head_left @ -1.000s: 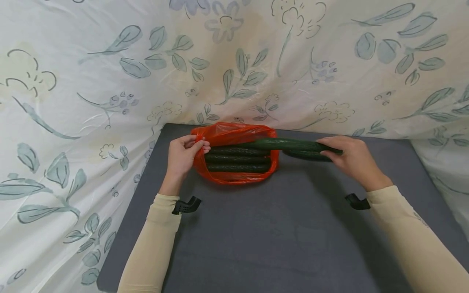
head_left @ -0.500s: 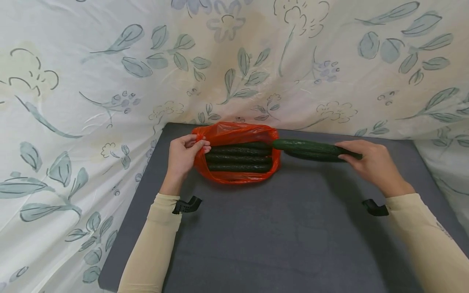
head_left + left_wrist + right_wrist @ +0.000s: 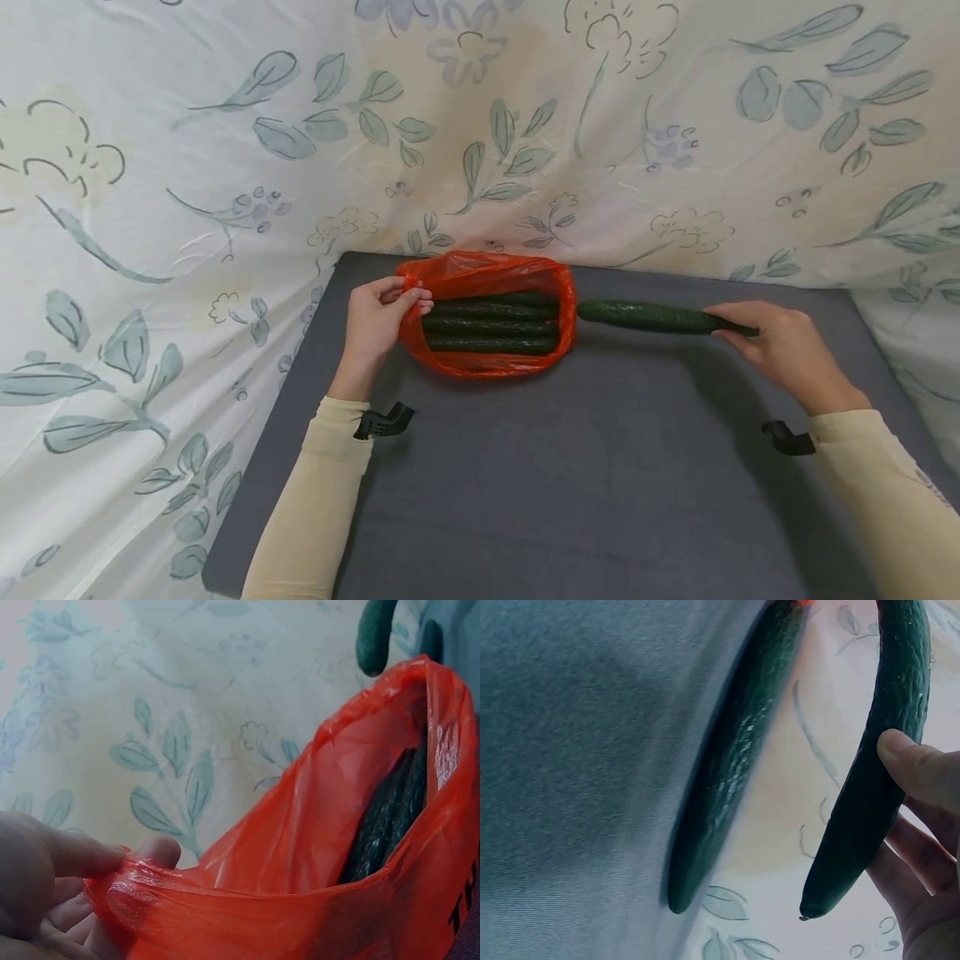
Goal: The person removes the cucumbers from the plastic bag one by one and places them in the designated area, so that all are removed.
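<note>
My left hand [image 3: 378, 317] pinches the left rim of a red plastic bag [image 3: 483, 271], its mouth stretched wide. Several dark green cucumbers [image 3: 491, 327] lie side by side inside. To the right of the bag, my right hand [image 3: 787, 346] grips one end of a long cucumber [image 3: 645, 317], whose other end points at the bag's right rim. In the right wrist view, a second cucumber [image 3: 735, 761] rests on the table beside the held cucumber [image 3: 870, 787]; from the head it is mostly hidden. Black letters show on the bag [image 3: 247, 922] in the left wrist view.
Everything stands on a dark grey table [image 3: 585, 483], the bag near its back edge. A floral cloth [image 3: 525, 125] hangs right behind and along the left side. A black wrist mount [image 3: 384, 421] sticks out from each sleeve.
My right hand has drawn the cucumber rightward and slightly toward me, so its far end has left the bag's mouth. The left hand and bag stay in place.
</note>
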The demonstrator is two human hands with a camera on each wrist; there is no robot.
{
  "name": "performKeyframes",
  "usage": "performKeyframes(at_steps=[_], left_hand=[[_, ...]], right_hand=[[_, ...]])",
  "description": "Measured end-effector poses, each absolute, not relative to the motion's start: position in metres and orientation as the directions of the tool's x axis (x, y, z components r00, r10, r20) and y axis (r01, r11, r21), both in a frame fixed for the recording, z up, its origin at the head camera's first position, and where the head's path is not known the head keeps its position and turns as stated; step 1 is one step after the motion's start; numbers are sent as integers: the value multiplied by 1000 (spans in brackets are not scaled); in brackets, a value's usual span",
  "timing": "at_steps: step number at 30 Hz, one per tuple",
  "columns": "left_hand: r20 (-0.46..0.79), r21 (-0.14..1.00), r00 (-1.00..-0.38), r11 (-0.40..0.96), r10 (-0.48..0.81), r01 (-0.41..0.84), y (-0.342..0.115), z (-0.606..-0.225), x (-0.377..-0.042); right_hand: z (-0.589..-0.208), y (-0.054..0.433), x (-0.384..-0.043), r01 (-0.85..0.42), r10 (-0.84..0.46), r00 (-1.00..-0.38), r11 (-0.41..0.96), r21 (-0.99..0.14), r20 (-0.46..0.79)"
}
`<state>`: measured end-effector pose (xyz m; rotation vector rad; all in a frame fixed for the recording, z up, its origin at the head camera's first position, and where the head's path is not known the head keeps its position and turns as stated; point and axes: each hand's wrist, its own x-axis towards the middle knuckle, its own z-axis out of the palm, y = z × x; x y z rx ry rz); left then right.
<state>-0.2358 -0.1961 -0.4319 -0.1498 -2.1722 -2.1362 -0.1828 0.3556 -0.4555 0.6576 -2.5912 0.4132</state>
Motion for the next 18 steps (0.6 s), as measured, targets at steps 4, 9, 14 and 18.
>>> performKeyframes(at_steps=[4,9,14,18], left_hand=[[139,990,-990,23,13,140,-198,-432,-237],[143,990,-990,18,17,143,-199,-433,-238],[121,992,-993,21,18,121,-201,-433,-237],[112,993,-994,23,14,112,-201,-431,-237]], right_hand=[[-463,360,-183,-500,-377,-807,845,-187,456],[-471,364,-184,-469,-361,-841,859,-208,404],[-480,368,-183,-439,-352,-870,872,-217,346],[-487,371,-183,-444,-365,-871,871,-210,328]])
